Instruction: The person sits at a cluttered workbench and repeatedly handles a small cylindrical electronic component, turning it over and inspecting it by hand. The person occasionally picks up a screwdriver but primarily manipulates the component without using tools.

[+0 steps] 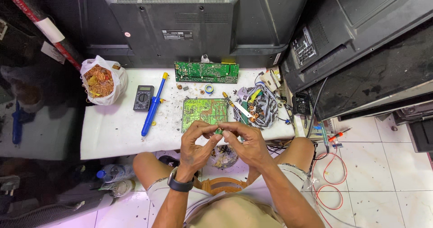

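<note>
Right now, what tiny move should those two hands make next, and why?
Probably lower the small green part onto the square green circuit board just ahead; the left hand and right hand pinch it together in mid-air above the white table.

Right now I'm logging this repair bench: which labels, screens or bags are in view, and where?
Multimeter: on white table, left of blue tool; dark body, small grey screen.
Plastic bag: table's left end; white, holding copper wire.
Label: on the TV back panel behind the table; small white-and-dark rectangle.
Label plate: on leaning black panel at right; white markings.
</note>
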